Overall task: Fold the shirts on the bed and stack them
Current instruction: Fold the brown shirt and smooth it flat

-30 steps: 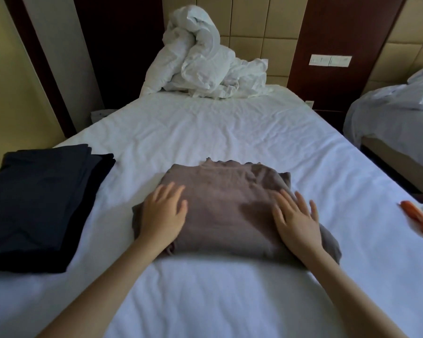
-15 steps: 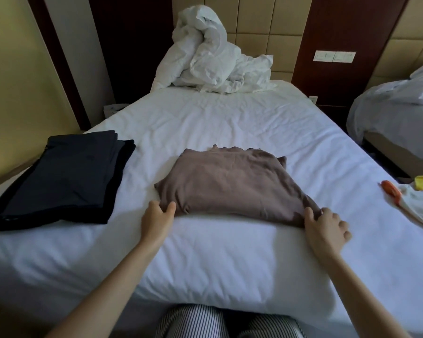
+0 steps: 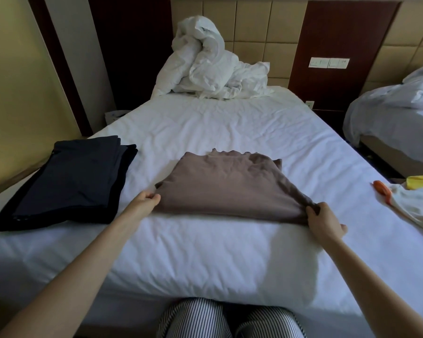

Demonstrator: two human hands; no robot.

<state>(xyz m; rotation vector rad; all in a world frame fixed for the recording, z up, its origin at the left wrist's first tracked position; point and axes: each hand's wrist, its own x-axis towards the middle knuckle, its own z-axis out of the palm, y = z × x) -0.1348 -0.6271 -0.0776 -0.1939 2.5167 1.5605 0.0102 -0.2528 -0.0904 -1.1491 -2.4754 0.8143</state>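
Two hands, one brown shirt, one dark stack, one pale garment, two beds.

The brown shirt (image 3: 225, 186) lies folded in the middle of the near bed (image 3: 205, 252). It is a flat, rough rectangle, lightly wrinkled, with a wavy edge along its far side. The left hand (image 3: 144, 200) pinches its near-left corner with curled fingers. The right hand (image 3: 324, 220) grips the near-right corner, which is drawn out to a point.

At nine o'clock from the shirt, apart from it, sits the dark stack (image 3: 69, 184) of folded navy cloth; how many pieces it holds I cannot tell. At three o'clock, at the bed's right edge, lies the pale garment (image 3: 413, 206) with orange and yellow parts. At twelve o'clock a crumpled white duvet (image 3: 213, 64) is heaped against the headboard. The second bed (image 3: 388, 118) stands at two o'clock.
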